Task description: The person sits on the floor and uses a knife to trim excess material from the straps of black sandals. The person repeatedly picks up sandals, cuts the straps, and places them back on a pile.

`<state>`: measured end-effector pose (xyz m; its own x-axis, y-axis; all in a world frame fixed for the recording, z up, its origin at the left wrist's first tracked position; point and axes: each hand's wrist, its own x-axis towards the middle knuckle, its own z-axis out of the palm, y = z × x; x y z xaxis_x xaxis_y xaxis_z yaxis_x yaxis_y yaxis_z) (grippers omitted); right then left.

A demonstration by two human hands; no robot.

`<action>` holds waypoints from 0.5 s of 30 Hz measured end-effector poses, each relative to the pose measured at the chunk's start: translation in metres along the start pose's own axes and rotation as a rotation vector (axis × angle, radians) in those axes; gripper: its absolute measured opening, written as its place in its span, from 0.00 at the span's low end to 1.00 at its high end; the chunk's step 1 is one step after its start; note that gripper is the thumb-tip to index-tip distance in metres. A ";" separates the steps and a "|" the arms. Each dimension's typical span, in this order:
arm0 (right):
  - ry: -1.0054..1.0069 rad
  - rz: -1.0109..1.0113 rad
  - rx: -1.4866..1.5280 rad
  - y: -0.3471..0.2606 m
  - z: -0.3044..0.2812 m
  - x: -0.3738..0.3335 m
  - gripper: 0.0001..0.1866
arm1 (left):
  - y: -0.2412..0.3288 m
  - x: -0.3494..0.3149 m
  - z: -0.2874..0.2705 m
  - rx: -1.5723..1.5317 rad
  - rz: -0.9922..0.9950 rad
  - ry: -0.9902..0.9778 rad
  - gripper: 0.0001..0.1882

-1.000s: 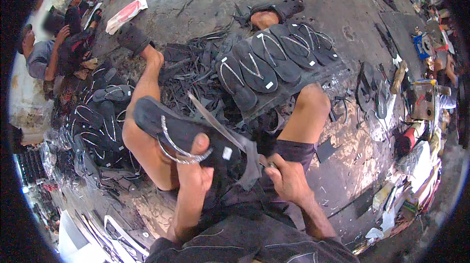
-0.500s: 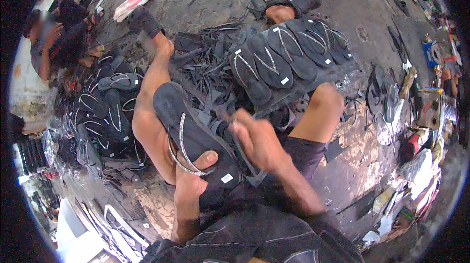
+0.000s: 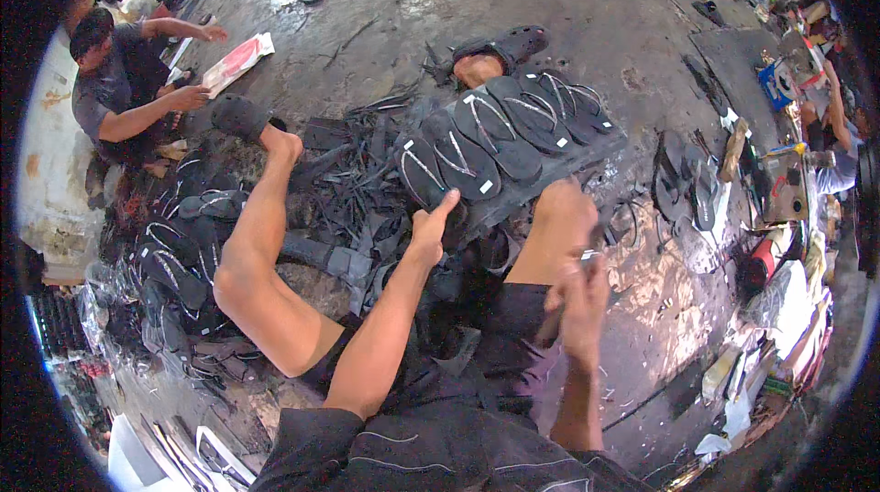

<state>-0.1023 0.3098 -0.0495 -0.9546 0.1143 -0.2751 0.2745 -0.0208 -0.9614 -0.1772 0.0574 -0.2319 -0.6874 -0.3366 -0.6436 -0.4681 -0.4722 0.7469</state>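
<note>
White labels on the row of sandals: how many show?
6 white labels: three on far ends of the sandals, three on near ends, alternating; others may be hidden underneath.

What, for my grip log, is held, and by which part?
Left hand: at the row's leftmost sandal, near end, grip unclear. Right hand: a blurred dark object, held part unclear.

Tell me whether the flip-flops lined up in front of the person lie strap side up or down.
Strap side up: the flip-flops show their silvery straps and small white labels on top.
</note>
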 end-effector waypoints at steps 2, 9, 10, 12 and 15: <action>-0.116 0.038 -0.120 0.017 0.010 -0.006 0.20 | 0.002 0.004 0.011 -0.017 0.050 0.104 0.40; -0.449 0.067 -0.402 0.027 0.021 -0.042 0.14 | 0.135 -0.078 -0.007 0.163 0.092 0.045 0.30; -0.506 0.144 -0.440 0.030 0.024 -0.046 0.15 | 0.140 -0.080 -0.013 0.180 0.076 0.058 0.30; -0.504 0.144 -0.460 0.032 0.038 -0.040 0.17 | 0.144 -0.084 -0.011 0.144 0.044 0.003 0.28; -0.439 0.125 -0.501 0.040 0.071 -0.012 0.21 | 0.147 -0.095 -0.005 0.151 0.059 -0.032 0.29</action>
<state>-0.0878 0.2370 -0.0858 -0.8415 -0.2757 -0.4647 0.3050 0.4674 -0.8297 -0.1778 0.0164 -0.0618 -0.7323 -0.3325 -0.5943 -0.5034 -0.3236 0.8012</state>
